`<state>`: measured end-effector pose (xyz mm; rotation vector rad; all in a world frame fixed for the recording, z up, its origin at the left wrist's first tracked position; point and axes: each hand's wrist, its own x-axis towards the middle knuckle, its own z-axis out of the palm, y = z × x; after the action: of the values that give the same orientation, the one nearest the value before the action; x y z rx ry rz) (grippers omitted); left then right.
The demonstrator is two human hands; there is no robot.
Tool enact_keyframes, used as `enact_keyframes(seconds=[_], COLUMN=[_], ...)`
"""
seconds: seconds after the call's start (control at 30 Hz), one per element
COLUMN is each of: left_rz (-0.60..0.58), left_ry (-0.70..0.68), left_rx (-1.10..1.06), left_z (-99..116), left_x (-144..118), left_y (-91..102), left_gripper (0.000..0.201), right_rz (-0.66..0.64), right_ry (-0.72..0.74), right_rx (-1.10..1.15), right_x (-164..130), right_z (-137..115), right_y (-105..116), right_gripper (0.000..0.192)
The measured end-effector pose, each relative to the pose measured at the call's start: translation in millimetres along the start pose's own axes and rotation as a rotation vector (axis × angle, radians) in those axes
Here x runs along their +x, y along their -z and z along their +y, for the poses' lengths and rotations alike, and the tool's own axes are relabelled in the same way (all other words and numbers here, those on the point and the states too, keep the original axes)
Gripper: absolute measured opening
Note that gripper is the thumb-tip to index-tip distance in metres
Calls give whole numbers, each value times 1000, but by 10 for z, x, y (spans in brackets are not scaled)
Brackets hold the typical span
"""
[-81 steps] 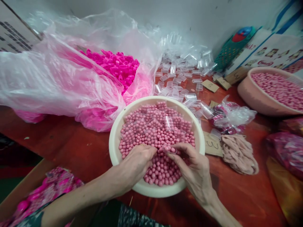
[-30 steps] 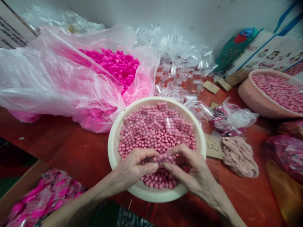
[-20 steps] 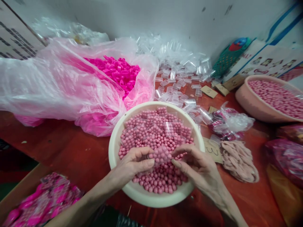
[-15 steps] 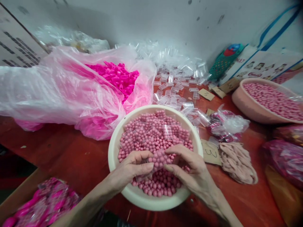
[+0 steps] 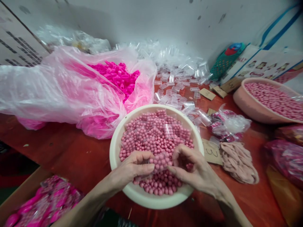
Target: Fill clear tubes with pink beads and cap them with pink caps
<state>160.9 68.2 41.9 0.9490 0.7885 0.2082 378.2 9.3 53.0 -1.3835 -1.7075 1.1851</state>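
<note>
A cream basin (image 5: 115, 135) full of round pink beads (image 5: 163, 186) sits in front of me. Over the beads, my left hand (image 5: 136, 165) pinches a clear plastic tube (image 5: 159, 162) packed with pink beads between thumb and index finger. Close by its right end is my right hand (image 5: 193, 165), thumb tip against or just beside the tube, index finger curled down toward the thumb. Whatever may lie between those two fingertips is hidden. Several bead-filled clear tubes (image 5: 168, 130) lie on the loose beads in the far half of the basin.
A pink plastic bag (image 5: 101, 94) with bright pink pieces (image 5: 118, 77) lies back left. Empty clear tubes (image 5: 175, 90) spread behind the basin. To the right are a numbered cardboard piece (image 5: 211, 152), a beige cloth (image 5: 239, 162) and a pink bowl (image 5: 251, 107) of beads.
My right index finger has drawn back from the tube and curled in, the hand shifting slightly right. My left hand keeps its grip, and more of the tube shows.
</note>
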Motion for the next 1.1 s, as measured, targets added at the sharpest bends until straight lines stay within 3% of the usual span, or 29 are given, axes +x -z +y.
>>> enact_keyframes(seconds=[0.17,0.3,0.47,0.6,0.8,0.93,1.1], left_rz=[19,4,-49,15,29,53,39], left_ry=[-39,-17,-13,-18,-44,-35,-19], left_rx=[-26,1,44,46,66,72,102], left_z=[-22,-13,4,13,11,7,2], left_x=[14,2,-12,-8,-2,2,6], left_y=[2,5,14,10,13,22,8], left_gripper=[27,28,25,26,28,29,29], right_rz=[129,80,-21,-55,75,134,120], right_ry=[64,134,52,38,20,16,1], right_rx=[-24,-61,-94,-143,0,-14,-42], right_x=[18,55,53,28,13,6,-11], right_z=[29,4,-21,-4,50,74,61], right_y=[-24,-61,-39,-8,-68,-154,-180], right_gripper=[13,26,21,18,15,32,31])
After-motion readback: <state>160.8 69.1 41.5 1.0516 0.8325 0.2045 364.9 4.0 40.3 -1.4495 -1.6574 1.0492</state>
